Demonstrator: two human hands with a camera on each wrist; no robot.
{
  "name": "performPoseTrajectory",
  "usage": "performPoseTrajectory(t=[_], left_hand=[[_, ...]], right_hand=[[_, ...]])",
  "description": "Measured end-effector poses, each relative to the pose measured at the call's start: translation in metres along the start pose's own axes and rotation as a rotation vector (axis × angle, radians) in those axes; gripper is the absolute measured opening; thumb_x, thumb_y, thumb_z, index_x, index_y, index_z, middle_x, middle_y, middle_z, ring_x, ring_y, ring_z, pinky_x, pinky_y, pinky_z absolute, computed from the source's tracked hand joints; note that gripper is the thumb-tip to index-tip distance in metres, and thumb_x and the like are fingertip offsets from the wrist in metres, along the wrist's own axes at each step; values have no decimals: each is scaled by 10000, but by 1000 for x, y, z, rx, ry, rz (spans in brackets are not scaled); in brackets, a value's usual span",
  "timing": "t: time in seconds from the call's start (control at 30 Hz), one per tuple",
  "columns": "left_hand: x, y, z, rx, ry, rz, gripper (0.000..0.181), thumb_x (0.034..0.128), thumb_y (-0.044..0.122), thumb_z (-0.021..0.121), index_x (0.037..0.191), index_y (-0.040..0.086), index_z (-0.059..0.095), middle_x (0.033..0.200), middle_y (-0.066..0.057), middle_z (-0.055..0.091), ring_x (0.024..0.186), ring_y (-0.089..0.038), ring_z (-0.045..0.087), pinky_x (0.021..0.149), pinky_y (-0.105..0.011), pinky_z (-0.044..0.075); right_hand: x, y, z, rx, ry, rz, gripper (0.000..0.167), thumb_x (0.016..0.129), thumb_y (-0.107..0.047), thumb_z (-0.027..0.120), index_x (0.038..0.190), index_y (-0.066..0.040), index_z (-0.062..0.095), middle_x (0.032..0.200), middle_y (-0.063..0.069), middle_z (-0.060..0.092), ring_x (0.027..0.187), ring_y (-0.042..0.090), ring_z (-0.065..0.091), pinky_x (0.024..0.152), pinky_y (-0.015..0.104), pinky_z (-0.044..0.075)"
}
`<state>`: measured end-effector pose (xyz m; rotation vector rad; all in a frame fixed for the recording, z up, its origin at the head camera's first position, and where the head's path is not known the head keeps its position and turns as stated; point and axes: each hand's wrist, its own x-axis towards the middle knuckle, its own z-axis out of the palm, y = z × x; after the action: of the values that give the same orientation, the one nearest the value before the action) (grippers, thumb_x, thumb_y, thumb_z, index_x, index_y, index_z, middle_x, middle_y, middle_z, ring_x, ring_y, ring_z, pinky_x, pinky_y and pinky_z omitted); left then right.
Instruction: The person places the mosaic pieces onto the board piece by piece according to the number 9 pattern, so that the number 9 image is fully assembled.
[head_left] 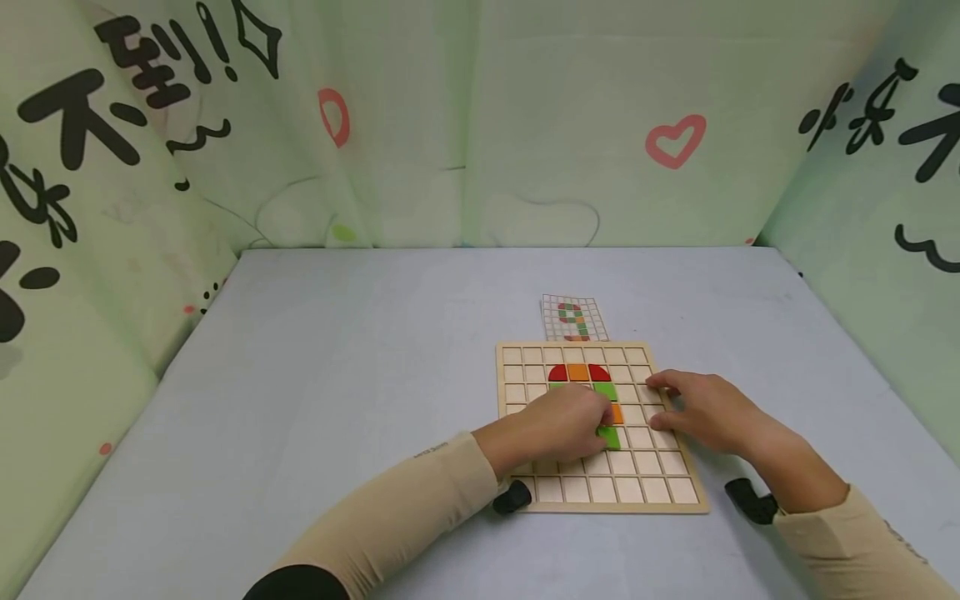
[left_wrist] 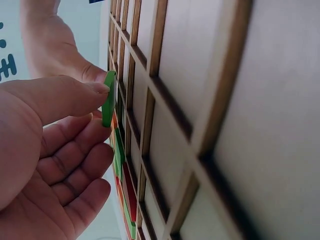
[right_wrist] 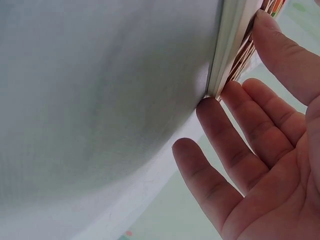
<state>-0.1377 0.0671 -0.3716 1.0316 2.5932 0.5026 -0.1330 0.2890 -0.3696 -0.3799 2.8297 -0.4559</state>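
Note:
A wooden grid board [head_left: 600,507] lies on the table, with colored tiles set in its upper middle cells. Between thumb and forefinger, my left hand [head_left: 566,421] pinches a thin green tile [left_wrist: 108,102] over the board's middle; in the left wrist view it stands tilted edge-on to the grid. Red rounded tiles [head_left: 599,372] flank an orange square tile [head_left: 577,372], and other green [head_left: 605,391] and orange tiles run below. Part of this pattern is hidden behind the left hand. My right hand [head_left: 708,410] rests on the board's right edge, thumb on the rim, fingers loosely extended.
A gridded pattern card [head_left: 600,321] lies just beyond the board, its near end at the board's far edge. The pale table [head_left: 337,375] spreads out to the left. Printed curtains [head_left: 562,125] stand behind the table and at both sides.

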Motion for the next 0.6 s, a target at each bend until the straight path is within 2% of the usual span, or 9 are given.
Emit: performPoseTrajectory(t=[0.23, 0.6], left_hand=[[3, 0, 2, 27, 27, 33, 126, 907, 154, 716, 1033, 151, 726, 893, 112, 651, 791, -21, 548, 719, -127, 430], [6, 2, 3, 59, 11, 40, 176, 909, 156, 700, 1082, 165, 734, 931, 122, 667, 819, -3, 561, 761, -121, 435]], right_hand=[[0, 0, 0, 3, 0, 0, 579, 854, -280, 801, 1290, 35, 587, 1174, 247, 635, 1109, 437, 574, 910, 573, 452], [0, 0, 1, 11, 13, -5, 569, 854, -265, 796, 1290, 36, 590, 1176, 245, 640, 1106, 439, 578, 909, 574, 453]])
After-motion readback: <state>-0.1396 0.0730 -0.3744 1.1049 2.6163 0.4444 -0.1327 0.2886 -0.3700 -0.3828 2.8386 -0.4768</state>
